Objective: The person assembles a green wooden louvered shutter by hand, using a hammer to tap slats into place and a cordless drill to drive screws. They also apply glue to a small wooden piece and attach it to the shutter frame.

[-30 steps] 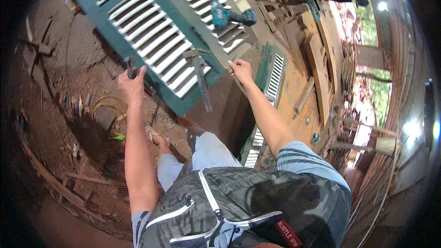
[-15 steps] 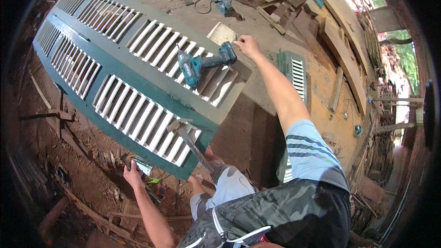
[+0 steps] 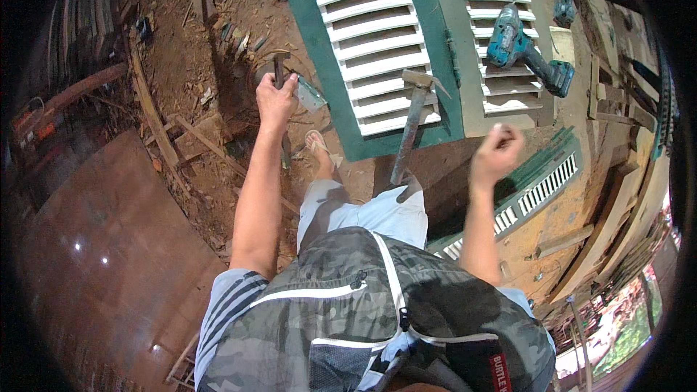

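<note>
My left hand (image 3: 277, 104) is closed on a small shiny clear-and-green packet (image 3: 311, 94), held off the left edge of a green shutter panel (image 3: 448, 112) with white slats. My right hand (image 3: 496, 156) is raised past the near end of the panels, fingers curled in; whatever they hold, if anything, I cannot make out. A hammer (image 3: 412, 127) lies across the green panel's near end, its handle pointing toward me. On the adjoining greyish shutter panel (image 3: 501, 125) rests a teal cordless drill (image 3: 519, 47), to the far right of my right hand.
Another green-framed louvred shutter (image 3: 534, 185) lies lower at the right. Planks (image 3: 606, 225) are stacked beyond it. A second teal power tool (image 3: 564, 6) sits at the far right. Wood strips (image 3: 156, 120) and debris cover the ground at left, beside a brown sheet (image 3: 120, 225).
My view has turned left, so the shutters now appear farther right. My right hand has drawn back from beside the drill toward me. My left hand still holds the packet.
</note>
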A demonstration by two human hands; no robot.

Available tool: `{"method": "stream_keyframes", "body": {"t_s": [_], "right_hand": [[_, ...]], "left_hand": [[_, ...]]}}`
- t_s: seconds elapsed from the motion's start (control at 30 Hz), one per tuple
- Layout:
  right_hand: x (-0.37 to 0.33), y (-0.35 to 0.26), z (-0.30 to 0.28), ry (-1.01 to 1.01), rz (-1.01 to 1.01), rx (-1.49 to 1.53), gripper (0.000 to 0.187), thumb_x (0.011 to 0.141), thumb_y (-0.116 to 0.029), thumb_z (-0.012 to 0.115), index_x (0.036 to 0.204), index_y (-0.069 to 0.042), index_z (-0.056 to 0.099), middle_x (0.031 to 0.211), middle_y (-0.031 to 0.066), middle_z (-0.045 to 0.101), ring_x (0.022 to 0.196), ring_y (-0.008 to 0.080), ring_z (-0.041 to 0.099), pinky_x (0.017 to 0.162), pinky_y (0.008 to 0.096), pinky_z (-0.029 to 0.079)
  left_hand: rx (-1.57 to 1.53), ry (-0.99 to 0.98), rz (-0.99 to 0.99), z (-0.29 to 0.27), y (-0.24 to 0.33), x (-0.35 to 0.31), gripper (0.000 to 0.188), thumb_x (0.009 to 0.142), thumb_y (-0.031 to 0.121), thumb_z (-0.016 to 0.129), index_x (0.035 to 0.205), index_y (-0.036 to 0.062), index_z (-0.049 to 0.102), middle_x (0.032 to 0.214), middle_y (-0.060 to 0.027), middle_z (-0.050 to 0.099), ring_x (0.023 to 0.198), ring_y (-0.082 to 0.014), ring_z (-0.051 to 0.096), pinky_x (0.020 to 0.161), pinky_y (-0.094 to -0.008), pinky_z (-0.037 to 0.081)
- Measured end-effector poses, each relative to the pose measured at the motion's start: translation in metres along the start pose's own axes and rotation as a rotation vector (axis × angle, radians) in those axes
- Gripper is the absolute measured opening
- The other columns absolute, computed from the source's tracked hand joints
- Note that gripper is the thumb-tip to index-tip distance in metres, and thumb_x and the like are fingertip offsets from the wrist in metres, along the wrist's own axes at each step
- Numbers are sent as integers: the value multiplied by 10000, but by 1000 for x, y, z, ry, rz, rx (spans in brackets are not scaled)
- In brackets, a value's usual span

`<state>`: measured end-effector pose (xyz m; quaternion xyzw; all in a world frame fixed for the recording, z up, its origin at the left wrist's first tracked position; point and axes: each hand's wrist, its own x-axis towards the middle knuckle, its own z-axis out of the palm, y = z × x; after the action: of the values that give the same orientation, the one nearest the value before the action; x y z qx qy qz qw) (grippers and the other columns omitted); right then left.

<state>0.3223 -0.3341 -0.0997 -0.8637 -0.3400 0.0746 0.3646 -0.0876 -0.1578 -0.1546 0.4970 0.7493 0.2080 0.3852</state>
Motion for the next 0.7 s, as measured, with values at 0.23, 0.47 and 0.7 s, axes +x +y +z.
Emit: {"method": "stream_keyframes", "body": {"t_s": [0.23,0.47,0.7], "right_hand": [[-149,-141,83,-643,83,227,245,989,-293,739,971,-49,736,843,155,740,746,290,738,686,387,557],[-197,-163,118,-500,137,102,388,945,-396,769,1085,-37,724,963,147,728,934,330,709,844,443,554],[-129,-67,69,-383,161,-307,547,861,-321,837,1230,-1,590,1114,212,692,982,379,671,895,489,528]], "left_hand": [[-429,-55,-147,5,-23,-9,256,935,198,812,1028,-10,695,903,-35,714,778,-141,627,713,-327,517],[-410,-225,-99,-4,-30,15,330,939,318,837,1012,28,695,806,-8,660,651,-98,528,589,-305,424],[-434,-350,-47,2,-53,18,371,918,336,851,966,0,700,788,-13,622,699,-122,520,643,-351,438]]}}
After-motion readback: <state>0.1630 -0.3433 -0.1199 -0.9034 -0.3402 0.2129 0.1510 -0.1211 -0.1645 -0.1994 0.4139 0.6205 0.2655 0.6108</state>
